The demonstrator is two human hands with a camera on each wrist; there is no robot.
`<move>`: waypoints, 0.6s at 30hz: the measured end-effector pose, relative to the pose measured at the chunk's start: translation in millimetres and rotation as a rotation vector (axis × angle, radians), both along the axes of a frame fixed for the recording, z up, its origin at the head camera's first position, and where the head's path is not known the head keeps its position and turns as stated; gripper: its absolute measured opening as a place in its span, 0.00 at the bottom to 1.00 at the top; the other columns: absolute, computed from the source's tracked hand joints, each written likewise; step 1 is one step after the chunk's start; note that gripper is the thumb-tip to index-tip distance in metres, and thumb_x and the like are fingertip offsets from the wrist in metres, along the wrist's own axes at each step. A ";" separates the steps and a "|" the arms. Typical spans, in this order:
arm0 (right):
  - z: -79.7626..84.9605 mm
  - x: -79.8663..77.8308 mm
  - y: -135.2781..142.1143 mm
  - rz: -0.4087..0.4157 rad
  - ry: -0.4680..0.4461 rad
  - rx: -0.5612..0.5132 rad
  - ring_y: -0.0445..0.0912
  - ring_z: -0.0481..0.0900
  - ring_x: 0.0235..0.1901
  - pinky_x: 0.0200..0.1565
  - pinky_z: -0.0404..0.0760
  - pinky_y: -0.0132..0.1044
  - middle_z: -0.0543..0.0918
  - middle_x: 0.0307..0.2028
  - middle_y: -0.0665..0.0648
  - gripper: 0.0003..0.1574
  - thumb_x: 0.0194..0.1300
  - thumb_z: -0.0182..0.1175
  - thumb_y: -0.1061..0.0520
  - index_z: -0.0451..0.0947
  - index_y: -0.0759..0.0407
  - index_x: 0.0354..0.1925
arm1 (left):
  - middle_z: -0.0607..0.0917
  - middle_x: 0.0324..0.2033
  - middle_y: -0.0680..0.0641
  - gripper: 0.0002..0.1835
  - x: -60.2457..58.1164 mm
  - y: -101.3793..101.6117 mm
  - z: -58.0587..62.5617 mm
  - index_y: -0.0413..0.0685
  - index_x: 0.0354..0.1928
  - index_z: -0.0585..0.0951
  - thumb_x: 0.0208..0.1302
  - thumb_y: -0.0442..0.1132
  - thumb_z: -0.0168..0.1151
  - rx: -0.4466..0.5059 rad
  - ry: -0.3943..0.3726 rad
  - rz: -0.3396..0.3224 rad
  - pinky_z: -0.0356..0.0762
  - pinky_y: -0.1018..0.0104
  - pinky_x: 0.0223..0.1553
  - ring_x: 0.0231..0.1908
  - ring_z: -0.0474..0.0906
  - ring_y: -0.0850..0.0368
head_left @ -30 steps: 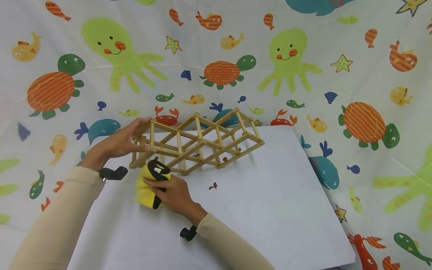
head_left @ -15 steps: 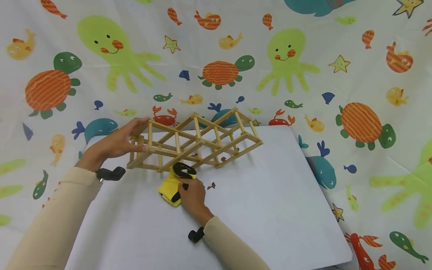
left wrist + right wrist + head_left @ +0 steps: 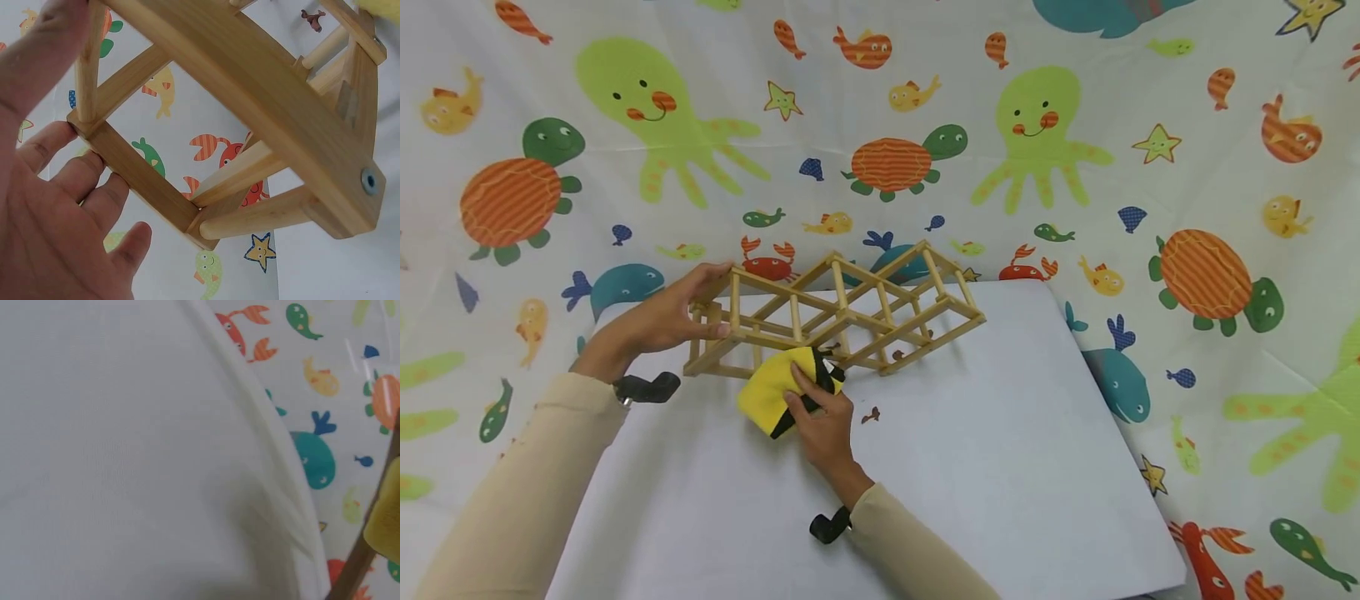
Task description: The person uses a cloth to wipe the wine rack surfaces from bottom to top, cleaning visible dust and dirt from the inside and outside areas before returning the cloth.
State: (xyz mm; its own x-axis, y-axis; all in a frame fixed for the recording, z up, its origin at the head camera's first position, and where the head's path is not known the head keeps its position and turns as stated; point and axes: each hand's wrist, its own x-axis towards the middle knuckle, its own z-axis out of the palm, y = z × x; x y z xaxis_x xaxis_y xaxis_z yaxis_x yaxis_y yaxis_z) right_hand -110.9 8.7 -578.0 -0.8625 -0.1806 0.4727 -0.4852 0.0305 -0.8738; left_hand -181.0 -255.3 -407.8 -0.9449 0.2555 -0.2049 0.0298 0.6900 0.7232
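Note:
A folding wooden wine rack (image 3: pixel 846 317) of crossed slats and dowels stands spread out towards the back of the white table. Its left end is in my left hand (image 3: pixel 658 321), thumb at the front and fingers behind. The left wrist view shows those fingers (image 3: pixel 87 165) curled against a slat of the rack (image 3: pixel 262 81). My right hand (image 3: pixel 827 425) pinches a yellow cloth (image 3: pixel 766 392) with black edging against the rack's lower front slats. In the right wrist view only the cloth (image 3: pixel 386 525) and a slat (image 3: pixel 356 569) show at the right; the hand is out of frame.
Small brown scraps (image 3: pixel 871 414) lie on the white tabletop (image 3: pixel 1000 467) in front of the rack, with others beneath it. Behind hangs a curtain (image 3: pixel 820 83) printed with sea animals. The table's right edge (image 3: pixel 1120 433) slopes outward towards the front.
The right hand has carried the cloth rightwards along the rack's lower front, then slightly up, and the cloth now lies flatter against the slats. My left hand keeps its place on the rack.

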 end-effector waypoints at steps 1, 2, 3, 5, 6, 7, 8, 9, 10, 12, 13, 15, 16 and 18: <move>-0.7 0.6 -3.5 -0.010 -0.029 -0.005 0.46 0.81 0.68 0.67 0.82 0.43 0.84 0.65 0.52 0.25 0.74 0.67 0.59 0.81 0.55 0.67 | 0.55 0.84 0.35 0.59 0.0 0.3 0.4 0.52 0.86 0.46 0.64 0.47 0.78 0.002 0.003 -0.002 0.52 0.17 0.73 0.81 0.51 0.26; -1.4 1.5 -6.7 -0.010 -0.055 -0.004 0.46 0.81 0.68 0.68 0.81 0.42 0.85 0.65 0.51 0.24 0.74 0.67 0.59 0.82 0.54 0.66 | 0.55 0.84 0.35 0.59 -0.1 0.3 0.7 0.52 0.86 0.46 0.64 0.47 0.78 0.004 0.007 -0.007 0.52 0.17 0.73 0.81 0.51 0.26; -2.1 2.7 -9.0 0.002 -0.087 0.000 0.44 0.80 0.69 0.69 0.79 0.40 0.85 0.65 0.49 0.23 0.74 0.67 0.60 0.82 0.52 0.66 | 0.55 0.84 0.35 0.59 -0.2 0.3 1.0 0.52 0.86 0.47 0.64 0.46 0.78 0.003 0.013 -0.008 0.52 0.17 0.73 0.81 0.51 0.26; -3.3 6.2 -10.0 0.006 -0.135 0.020 0.40 0.78 0.69 0.70 0.78 0.35 0.84 0.64 0.45 0.23 0.74 0.68 0.59 0.83 0.48 0.64 | 0.55 0.84 0.34 0.59 -0.3 1.1 1.1 0.50 0.86 0.47 0.64 0.46 0.78 0.005 0.017 -0.017 0.52 0.17 0.72 0.81 0.50 0.25; -3.2 7.2 -9.7 -0.001 -0.151 0.013 0.38 0.78 0.69 0.70 0.77 0.33 0.84 0.64 0.44 0.23 0.74 0.68 0.59 0.83 0.47 0.64 | 0.55 0.83 0.33 0.60 -0.6 1.5 1.2 0.50 0.86 0.46 0.64 0.46 0.78 0.003 0.019 -0.020 0.52 0.16 0.72 0.81 0.51 0.25; -3.0 7.8 -9.0 -0.018 -0.147 0.008 0.35 0.83 0.61 0.64 0.81 0.29 0.84 0.64 0.44 0.23 0.74 0.68 0.58 0.83 0.46 0.65 | 0.55 0.84 0.34 0.60 -1.0 2.1 1.8 0.50 0.86 0.46 0.64 0.46 0.78 0.000 0.019 -0.018 0.52 0.17 0.72 0.81 0.51 0.25; -2.3 7.6 -8.3 -0.045 -0.133 -0.002 0.35 0.84 0.60 0.63 0.81 0.30 0.84 0.64 0.45 0.24 0.74 0.68 0.58 0.82 0.47 0.65 | 0.56 0.83 0.34 0.60 -1.3 2.6 2.3 0.51 0.86 0.46 0.64 0.47 0.78 -0.003 0.019 -0.017 0.52 0.17 0.72 0.81 0.51 0.25; -1.6 6.8 -7.3 -0.073 -0.124 -0.017 0.36 0.84 0.59 0.62 0.82 0.30 0.84 0.64 0.46 0.24 0.74 0.68 0.58 0.82 0.47 0.66 | 0.56 0.84 0.34 0.60 -1.8 2.9 2.7 0.51 0.86 0.47 0.64 0.47 0.78 -0.005 0.017 -0.015 0.52 0.17 0.72 0.81 0.51 0.26; -0.7 5.6 -6.2 -0.098 -0.111 -0.022 0.37 0.85 0.59 0.61 0.83 0.31 0.84 0.65 0.48 0.24 0.74 0.68 0.57 0.82 0.48 0.66 | 0.56 0.84 0.35 0.60 -2.0 3.4 3.5 0.52 0.86 0.47 0.64 0.48 0.78 -0.006 0.014 -0.013 0.52 0.17 0.73 0.81 0.51 0.27; 1.1 2.8 -4.2 -0.105 -0.134 -0.005 0.39 0.87 0.56 0.59 0.86 0.33 0.87 0.61 0.50 0.21 0.74 0.68 0.57 0.84 0.50 0.63 | 0.56 0.84 0.35 0.60 -2.3 3.6 4.5 0.53 0.86 0.47 0.64 0.48 0.78 -0.010 0.009 -0.007 0.52 0.18 0.73 0.81 0.51 0.27; 1.4 1.8 -2.8 -0.087 -0.169 0.037 0.39 0.88 0.54 0.57 0.86 0.33 0.88 0.60 0.49 0.19 0.74 0.68 0.56 0.86 0.49 0.62 | 0.56 0.84 0.35 0.60 -2.2 3.4 4.6 0.53 0.86 0.47 0.64 0.48 0.78 -0.011 0.006 -0.005 0.51 0.18 0.73 0.81 0.51 0.27; 2.1 1.2 0.7 -0.026 -0.261 0.142 0.39 0.82 0.63 0.64 0.82 0.33 0.88 0.58 0.46 0.18 0.73 0.69 0.55 0.88 0.45 0.59 | 0.55 0.84 0.35 0.60 -1.9 2.9 4.4 0.52 0.86 0.47 0.64 0.48 0.78 -0.010 0.003 -0.004 0.51 0.18 0.73 0.82 0.50 0.27; 1.7 1.7 3.0 0.002 -0.292 0.193 0.38 0.81 0.64 0.65 0.81 0.33 0.88 0.58 0.44 0.18 0.72 0.69 0.55 0.88 0.43 0.58 | 0.55 0.84 0.35 0.60 -1.5 2.8 4.1 0.52 0.86 0.47 0.64 0.48 0.78 -0.008 0.000 -0.004 0.50 0.18 0.74 0.82 0.50 0.27; 0.7 3.6 8.3 0.019 -0.315 0.239 0.37 0.81 0.64 0.65 0.81 0.33 0.88 0.58 0.42 0.19 0.71 0.70 0.56 0.88 0.41 0.58 | 0.54 0.84 0.35 0.60 -1.1 2.5 3.2 0.52 0.86 0.46 0.64 0.48 0.78 -0.006 -0.009 -0.004 0.50 0.17 0.74 0.82 0.49 0.27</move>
